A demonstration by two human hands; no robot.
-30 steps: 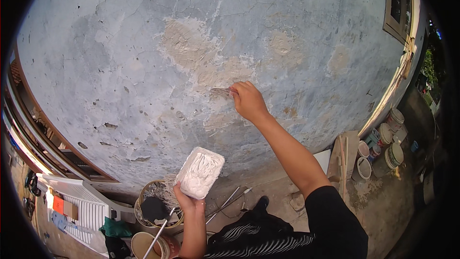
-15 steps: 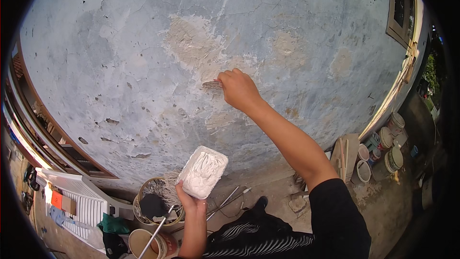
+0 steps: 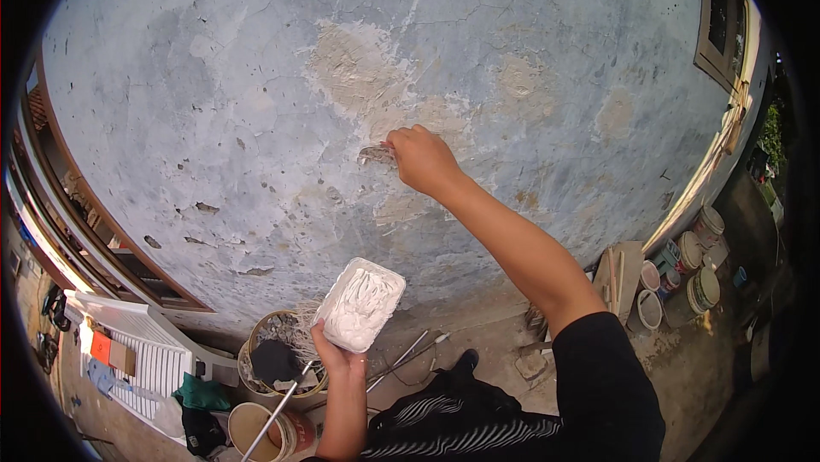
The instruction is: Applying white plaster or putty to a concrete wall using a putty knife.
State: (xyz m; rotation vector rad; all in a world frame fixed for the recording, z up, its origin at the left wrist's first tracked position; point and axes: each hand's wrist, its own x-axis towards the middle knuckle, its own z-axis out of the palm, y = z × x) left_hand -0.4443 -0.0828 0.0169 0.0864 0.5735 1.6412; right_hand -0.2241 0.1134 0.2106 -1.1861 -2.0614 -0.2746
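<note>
My right hand (image 3: 424,160) is closed on a small putty knife (image 3: 377,154), whose blade lies close against the blue-grey wall (image 3: 248,78). Just above it is a beige filler patch (image 3: 354,73) with a rough, spread surface. Lower down, my left hand (image 3: 340,353) grips the near edge of a white rectangular tray (image 3: 399,291). White putty (image 3: 359,308) fills that tray, its top ridged and scooped. Most of the knife's handle is hidden inside my right hand.
Below left stand a round tub of rubble (image 3: 256,347), a bucket (image 3: 249,428) with a metal pole (image 3: 278,411) across it, and a white plastic chair (image 3: 154,351) holding boxes. Several paint buckets (image 3: 703,289) sit at right. A window frame (image 3: 716,43) is upper right.
The view has shifted slightly, so the wall patches appear a little further right. Both hands keep their holds, with the putty knife now a bit lower relative to the large patch.
</note>
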